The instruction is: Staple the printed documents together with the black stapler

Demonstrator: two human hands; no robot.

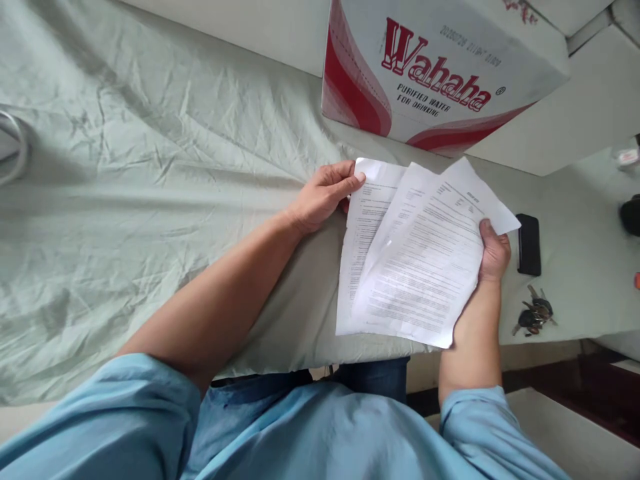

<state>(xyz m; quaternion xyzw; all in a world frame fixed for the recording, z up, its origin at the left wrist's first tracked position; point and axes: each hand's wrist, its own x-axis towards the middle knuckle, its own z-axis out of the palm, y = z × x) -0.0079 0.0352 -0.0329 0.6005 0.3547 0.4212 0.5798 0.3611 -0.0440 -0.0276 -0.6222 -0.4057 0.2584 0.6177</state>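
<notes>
Nearest the camera, along the bottom of the frame, lay the person's light blue shirt sleeves (pixel 150 413) and a strip of dark trousers (pixel 373 377). Both bare forearms rose from there toward the middle of the frame.

The right hand (pixel 493 253), right of centre, gripped the right edge of a fanned stack of printed papers (pixel 415 260); the thumb pressed down on the top sheet, while the other fingers were hidden beneath, so their spread could not be told. The left hand (pixel 325 195), just above centre, held the upper left corner of the rearmost sheet, thumb on top and fingers curled together behind the paper in a pinch. The papers sat at the middle right of the frame, over the near edge of a surface covered by a wrinkled pale green cloth (pixel 150 167).

Right of the papers, on the cloth, lay a dark phone (pixel 529 244) and, nearer, a bunch of keys (pixel 535 315).

Farthest off, at the upper right, stood a white and red cardboard box (pixel 440 67) printed "Wahaha".
</notes>
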